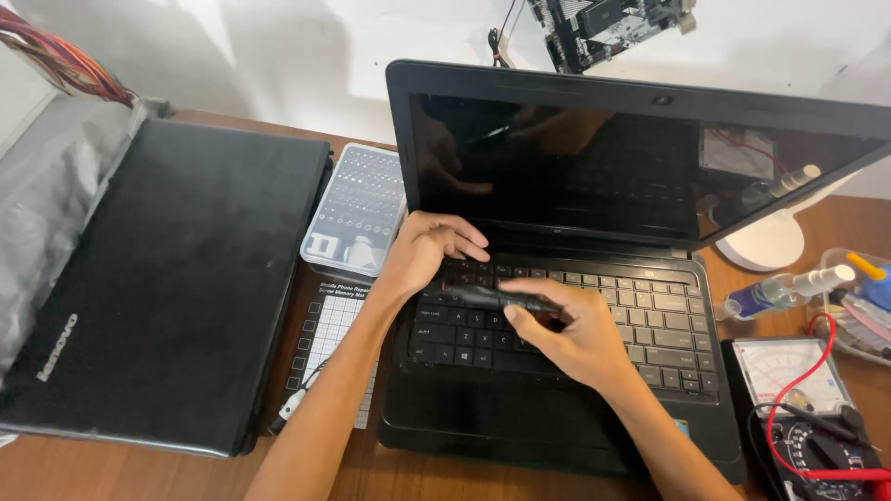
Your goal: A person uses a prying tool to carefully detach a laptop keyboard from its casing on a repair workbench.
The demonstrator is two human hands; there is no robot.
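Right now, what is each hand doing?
Left hand: open, fingers resting on the laptop keyboard.
Right hand: closed on a dark screwdriver.

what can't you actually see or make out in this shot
Head view only:
- Tip of the dark pen-shaped tool: hidden under the left hand.
- Keys of the open laptop beneath the right hand: covered.
- Bits in the clear case: too small to tell apart.
- Multimeter: cut off by the right and bottom edges.
- Circuit board: cut off by the top edge.
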